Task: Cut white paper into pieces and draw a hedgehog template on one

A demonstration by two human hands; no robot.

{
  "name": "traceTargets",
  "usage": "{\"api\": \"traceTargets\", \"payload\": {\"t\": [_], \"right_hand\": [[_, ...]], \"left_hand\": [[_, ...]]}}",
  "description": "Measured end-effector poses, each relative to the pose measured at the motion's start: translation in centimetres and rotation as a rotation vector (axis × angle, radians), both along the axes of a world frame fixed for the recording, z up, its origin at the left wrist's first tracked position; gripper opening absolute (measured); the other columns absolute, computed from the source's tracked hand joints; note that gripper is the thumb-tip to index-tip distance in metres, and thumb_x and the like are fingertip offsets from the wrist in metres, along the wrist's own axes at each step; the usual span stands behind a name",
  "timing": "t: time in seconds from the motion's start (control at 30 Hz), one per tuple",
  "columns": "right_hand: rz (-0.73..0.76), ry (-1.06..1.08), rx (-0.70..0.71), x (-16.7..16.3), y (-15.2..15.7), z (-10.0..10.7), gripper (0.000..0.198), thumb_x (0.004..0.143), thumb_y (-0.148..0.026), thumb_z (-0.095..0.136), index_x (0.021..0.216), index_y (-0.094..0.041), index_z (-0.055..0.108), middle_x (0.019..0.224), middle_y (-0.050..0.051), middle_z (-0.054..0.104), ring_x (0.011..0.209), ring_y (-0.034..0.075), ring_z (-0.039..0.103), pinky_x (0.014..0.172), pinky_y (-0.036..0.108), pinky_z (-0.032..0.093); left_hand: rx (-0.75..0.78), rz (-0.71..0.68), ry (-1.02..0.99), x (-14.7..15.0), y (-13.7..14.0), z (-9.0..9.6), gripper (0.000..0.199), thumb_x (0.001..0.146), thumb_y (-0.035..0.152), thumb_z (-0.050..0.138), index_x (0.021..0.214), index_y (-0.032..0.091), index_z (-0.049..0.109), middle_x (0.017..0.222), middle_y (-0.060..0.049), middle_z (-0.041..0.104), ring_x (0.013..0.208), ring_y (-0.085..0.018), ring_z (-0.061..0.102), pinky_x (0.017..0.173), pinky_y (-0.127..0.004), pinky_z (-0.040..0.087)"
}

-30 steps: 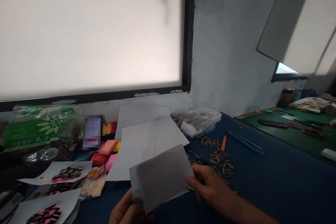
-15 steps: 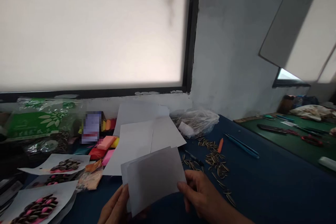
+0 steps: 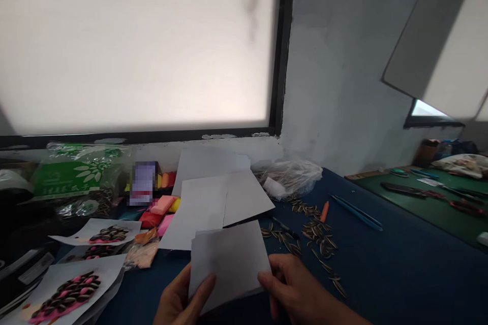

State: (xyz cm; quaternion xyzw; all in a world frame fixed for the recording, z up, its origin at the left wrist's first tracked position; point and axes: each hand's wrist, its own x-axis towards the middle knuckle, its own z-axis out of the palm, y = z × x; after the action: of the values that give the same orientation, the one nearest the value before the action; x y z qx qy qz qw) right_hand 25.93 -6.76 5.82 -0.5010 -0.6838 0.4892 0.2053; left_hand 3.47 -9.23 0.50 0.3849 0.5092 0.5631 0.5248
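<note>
A small stack of white paper sheets [image 3: 231, 264] is held between my two hands above the blue table, its edges slightly out of line. My left hand [image 3: 183, 292] grips the lower left side, thumb lying on top. At the right edge, my right hand [image 3: 290, 284] pinches the sheets between thumb and fingers. Larger white sheets [image 3: 206, 203] lie just behind the stack. Striped sunflower seeds [image 3: 318, 236] are scattered beyond my right hand, with a dark pen [image 3: 285, 228] among them.
On the left lie paper cards with seeds stuck on pink clay [image 3: 68, 294], coloured clay packets [image 3: 162, 205] and a green seed bag [image 3: 82, 172]. To the right are an orange stick [image 3: 325, 212], blue tweezers [image 3: 356, 212] and a clear plastic bag [image 3: 293, 177]. A green table [image 3: 389, 183] stands beyond.
The paper stack has levelled out, and its sheets sit closer together. My left hand has shifted right, its thumb now on top of the paper. The view has turned slightly left.
</note>
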Motion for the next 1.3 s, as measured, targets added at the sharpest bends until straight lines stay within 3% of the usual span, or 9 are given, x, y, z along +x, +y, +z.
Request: {"api": "traceTargets", "payload": {"t": [0.2, 0.4, 0.53, 0.67, 0.73, 0.87, 0.97, 1.17, 1.3], "right_hand": [[-0.140, -0.073, 0.352, 1.2, 0.6, 1.6, 0.034, 0.094, -0.049, 0.053, 0.096, -0.017, 0.063, 0.080, 0.004, 0.065, 0.072, 0.018, 0.059, 0.063, 0.026, 0.043], [0.129, 0.345, -0.031, 1.1, 0.8, 1.4, 0.040, 0.083, -0.053, 0.068, 0.096, -0.015, 0.070, 0.093, 0.007, 0.069, 0.091, 0.025, 0.065, 0.082, 0.034, 0.050], [0.015, 0.510, -0.079, 1.1, 1.4, 0.5, 0.035, 0.075, -0.044, 0.077, 0.094, -0.014, 0.071, 0.089, 0.006, 0.070, 0.084, 0.021, 0.065, 0.079, 0.032, 0.050], [-0.322, 0.453, 0.028, 2.1, 3.2, -0.7, 0.047, 0.067, -0.050, 0.080, 0.097, -0.015, 0.069, 0.077, 0.001, 0.067, 0.050, 0.009, 0.049, 0.048, 0.021, 0.041], [-0.398, 0.419, 0.044, 2.5, 3.9, -1.3, 0.052, 0.069, -0.053, 0.076, 0.102, -0.014, 0.066, 0.058, -0.004, 0.057, 0.040, 0.006, 0.036, 0.038, 0.018, 0.028], [-0.425, 0.403, 0.047, 2.7, 4.1, -1.6, 0.051, 0.074, -0.053, 0.069, 0.108, -0.014, 0.062, 0.049, -0.008, 0.049, 0.039, 0.008, 0.038, 0.035, 0.017, 0.026], [-0.422, 0.405, 0.053, 2.5, 3.7, -1.4, 0.045, 0.078, -0.048, 0.067, 0.109, -0.016, 0.060, 0.055, -0.006, 0.054, 0.043, 0.010, 0.047, 0.038, 0.017, 0.034], [-0.411, 0.415, 0.053, 2.3, 3.5, -1.1, 0.034, 0.085, -0.037, 0.060, 0.110, -0.015, 0.057, 0.062, -0.003, 0.059, 0.055, 0.014, 0.060, 0.046, 0.020, 0.046], [-0.403, 0.376, 0.039, 2.0, 3.5, -0.4, 0.031, 0.089, -0.031, 0.053, 0.116, -0.016, 0.054, 0.096, 0.008, 0.068, 0.072, 0.015, 0.069, 0.056, 0.023, 0.054]], "left_hand": [[-0.001, -0.120, -0.007, -1.4, 1.2, -0.7, 0.068, 0.070, 0.067, 0.080, 0.114, 0.016, 0.068, 0.096, -0.007, 0.074, 0.076, -0.027, 0.068, 0.058, -0.032, 0.057], [0.094, -0.148, -0.010, -0.2, 0.6, -0.3, 0.057, 0.071, 0.065, 0.080, 0.102, 0.018, 0.072, 0.075, -0.002, 0.070, 0.066, -0.023, 0.065, 0.053, -0.027, 0.053], [0.147, -0.124, 0.008, -0.6, 1.0, -1.0, 0.055, 0.078, 0.062, 0.075, 0.114, 0.020, 0.068, 0.099, -0.007, 0.073, 0.087, -0.028, 0.069, 0.068, -0.032, 0.058], [0.349, -0.081, 0.422, -2.6, 2.3, -1.6, 0.036, 0.096, 0.045, 0.056, 0.121, 0.021, 0.064, 0.110, -0.010, 0.072, 0.088, -0.027, 0.073, 0.079, -0.037, 0.060], [0.481, -0.087, 0.639, -3.5, 3.0, -1.3, 0.026, 0.096, 0.032, 0.051, 0.113, 0.024, 0.068, 0.121, -0.009, 0.068, 0.111, -0.031, 0.065, 0.092, -0.042, 0.055], [0.694, -0.082, 1.273, -4.2, 4.4, -0.4, 0.047, 0.085, 0.007, 0.044, 0.118, 0.028, 0.069, 0.147, -0.009, 0.051, 0.136, -0.037, 0.043, 0.104, -0.060, 0.042], [0.630, -0.194, 1.653, -4.0, 5.3, 0.4, 0.066, 0.077, -0.002, 0.043, 0.137, 0.021, 0.058, 0.151, -0.014, 0.046, 0.138, -0.036, 0.042, 0.106, -0.061, 0.039], [0.594, -0.319, 1.748, -2.8, 6.5, 2.7, 0.059, 0.076, -0.007, 0.044, 0.128, 0.012, 0.065, 0.134, -0.019, 0.061, 0.127, -0.035, 0.055, 0.109, -0.054, 0.038], [0.599, -0.321, 1.723, -2.6, 6.6, 3.6, 0.051, 0.081, -0.009, 0.037, 0.112, 0.011, 0.073, 0.117, -0.020, 0.072, 0.112, -0.036, 0.066, 0.102, -0.056, 0.043]]}}
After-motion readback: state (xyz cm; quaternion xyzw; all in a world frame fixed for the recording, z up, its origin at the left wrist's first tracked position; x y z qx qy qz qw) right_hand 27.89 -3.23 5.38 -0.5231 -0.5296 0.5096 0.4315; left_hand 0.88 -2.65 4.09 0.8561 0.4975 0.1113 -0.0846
